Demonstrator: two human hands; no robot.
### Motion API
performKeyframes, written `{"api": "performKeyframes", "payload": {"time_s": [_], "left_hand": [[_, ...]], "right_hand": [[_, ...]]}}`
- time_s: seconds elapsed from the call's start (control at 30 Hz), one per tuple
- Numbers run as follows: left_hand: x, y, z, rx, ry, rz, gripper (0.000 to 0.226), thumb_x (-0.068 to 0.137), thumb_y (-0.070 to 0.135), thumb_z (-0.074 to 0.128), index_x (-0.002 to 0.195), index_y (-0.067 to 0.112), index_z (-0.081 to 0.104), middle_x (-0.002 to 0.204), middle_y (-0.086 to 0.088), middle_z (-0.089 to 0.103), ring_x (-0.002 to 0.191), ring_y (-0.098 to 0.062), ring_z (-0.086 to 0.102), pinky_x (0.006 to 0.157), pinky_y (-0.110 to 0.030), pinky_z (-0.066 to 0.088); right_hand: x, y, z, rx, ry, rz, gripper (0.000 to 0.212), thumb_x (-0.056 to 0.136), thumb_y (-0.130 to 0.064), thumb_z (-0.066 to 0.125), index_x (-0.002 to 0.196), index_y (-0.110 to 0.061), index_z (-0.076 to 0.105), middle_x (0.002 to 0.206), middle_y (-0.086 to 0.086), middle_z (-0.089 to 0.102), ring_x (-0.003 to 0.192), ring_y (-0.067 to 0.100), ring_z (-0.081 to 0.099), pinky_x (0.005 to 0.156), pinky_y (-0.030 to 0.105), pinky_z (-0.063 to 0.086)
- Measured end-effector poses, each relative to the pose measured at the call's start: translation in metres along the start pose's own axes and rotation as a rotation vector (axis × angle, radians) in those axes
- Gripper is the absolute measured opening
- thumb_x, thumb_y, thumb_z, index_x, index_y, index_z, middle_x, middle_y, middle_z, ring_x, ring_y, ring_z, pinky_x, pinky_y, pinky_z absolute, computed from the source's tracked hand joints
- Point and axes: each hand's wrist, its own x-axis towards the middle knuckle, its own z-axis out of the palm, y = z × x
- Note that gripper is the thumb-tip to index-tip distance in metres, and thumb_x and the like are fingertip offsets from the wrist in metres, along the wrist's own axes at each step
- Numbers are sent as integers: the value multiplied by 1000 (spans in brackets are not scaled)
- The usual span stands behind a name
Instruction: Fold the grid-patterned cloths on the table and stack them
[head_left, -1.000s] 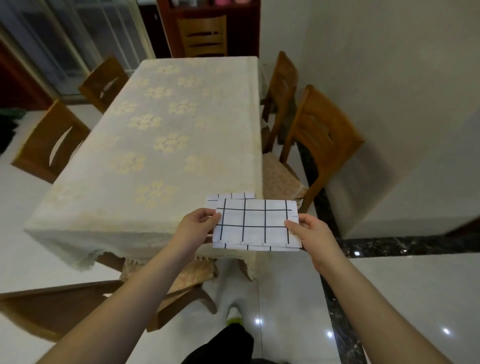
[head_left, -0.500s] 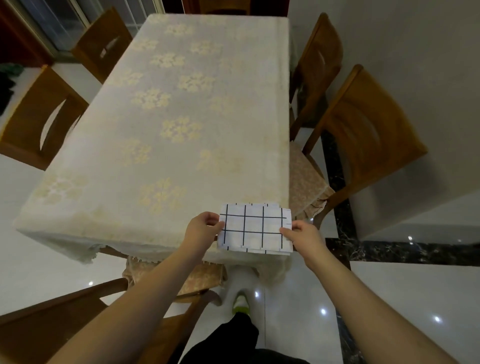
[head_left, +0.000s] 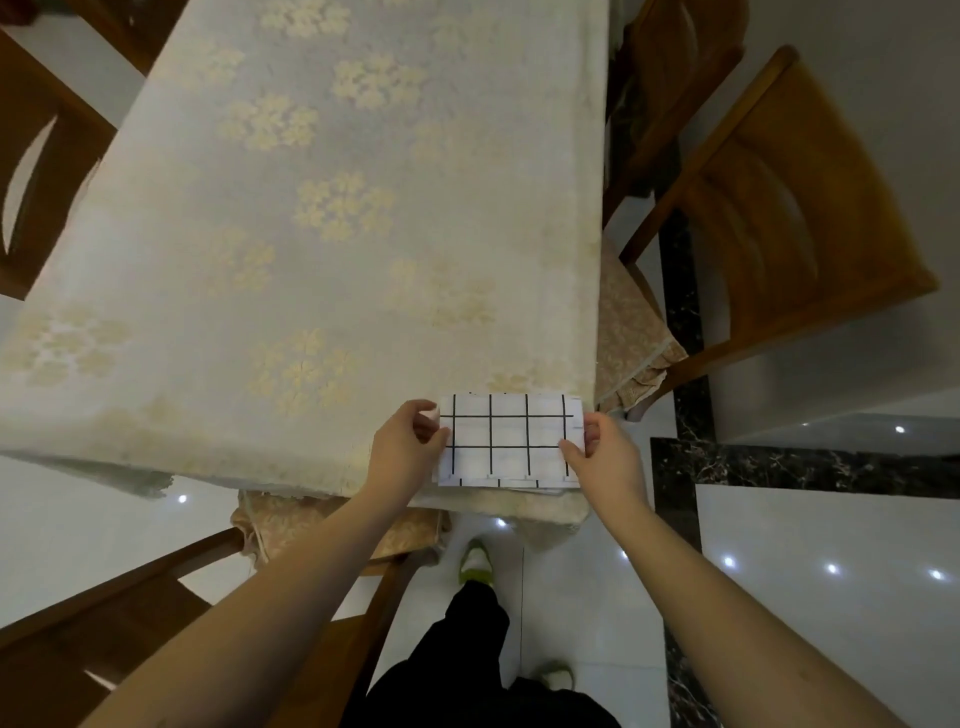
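Note:
A folded stack of white cloths with a black grid (head_left: 506, 441) lies over the near right corner of the table (head_left: 311, 234), which wears a cream tablecloth with pale flower prints. My left hand (head_left: 410, 449) pinches the stack's left edge, thumb on top. My right hand (head_left: 602, 452) pinches its right edge the same way. Layered edges of the cloths show along the stack's near side. No other grid cloth is visible on the table.
Wooden chairs surround the table: one with a cushioned seat at the right (head_left: 789, 208), another behind it (head_left: 670, 73), one at the left (head_left: 36, 156), and one near my legs (head_left: 156, 613). My feet (head_left: 475, 564) stand on glossy white floor tiles.
I have stepped closer and the view has tilted down. The stack, held by both hands throughout, has come over the table's near right corner and now lies lower against it.

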Motion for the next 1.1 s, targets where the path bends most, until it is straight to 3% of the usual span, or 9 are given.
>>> {"api": "performKeyframes", "payload": {"time_s": [0.1, 0.2, 0.3, 0.37, 0.47, 0.63, 0.87, 1.1], "left_hand": [[-2, -2, 0, 104, 123, 212, 33, 94, 22, 58, 126, 16, 56, 112, 0, 57, 96, -13, 57, 86, -27, 50], [-6, -6, 14, 360, 124, 548, 41, 95, 24, 56, 134, 9, 53, 136, -11, 53, 124, -27, 51, 103, -36, 40], [-8, -14, 38, 636, -12, 705, 62, 101, 44, 32, 152, 9, 28, 159, -12, 25, 148, -28, 21, 120, -42, 18], [-6, -20, 47, 683, -48, 672, 67, 102, 50, 23, 153, 8, 20, 162, -11, 15, 150, -26, 11, 121, -43, 12], [-6, -24, 51, 718, -86, 622, 69, 101, 53, 24, 153, 8, 19, 162, -9, 13, 150, -25, 10, 120, -45, 14], [1, -29, 48, 766, -159, 555, 74, 99, 59, 24, 156, 15, 8, 164, -3, 0, 151, -20, -2, 120, -47, 10], [13, -37, 29, 823, -181, 458, 98, 85, 81, 17, 155, 15, -8, 162, -1, -12, 149, -19, -10, 120, -41, -3], [10, -7, 12, 876, -247, 423, 95, 89, 74, 23, 153, 13, -12, 162, -7, -16, 149, -25, -12, 120, -45, -6]], "right_hand": [[-1, -2, 7, -206, 136, -147, 50, 86, -31, 69, 131, -18, 49, 122, 3, 52, 110, 20, 51, 91, 36, 45], [0, -8, 19, -402, 195, -309, 58, 91, -40, 61, 141, -16, 43, 140, 8, 46, 129, 28, 42, 105, 44, 35], [4, -14, 40, -531, 128, -461, 59, 96, -42, 46, 147, -14, 37, 153, 8, 37, 143, 27, 30, 116, 43, 23], [9, -13, 54, -618, 52, -471, 62, 96, -44, 34, 150, -13, 33, 157, 8, 31, 146, 25, 24, 120, 37, 11], [13, -3, 68, -716, -32, -437, 65, 97, -47, 25, 152, -11, 27, 159, 8, 25, 147, 23, 21, 118, 34, 1], [19, 3, 72, -780, -32, -428, 68, 98, -52, 20, 155, -16, 12, 163, 5, 8, 149, 17, 3, 118, 33, -5], [20, 22, 53, -784, 9, -375, 75, 98, -57, 23, 156, -15, 2, 163, 4, -4, 150, 17, -6, 120, 33, -5], [18, -1, 39, -768, -105, -307, 73, 99, -56, 24, 155, -17, -3, 163, 3, -11, 149, 16, -12, 117, 34, -13]]}}
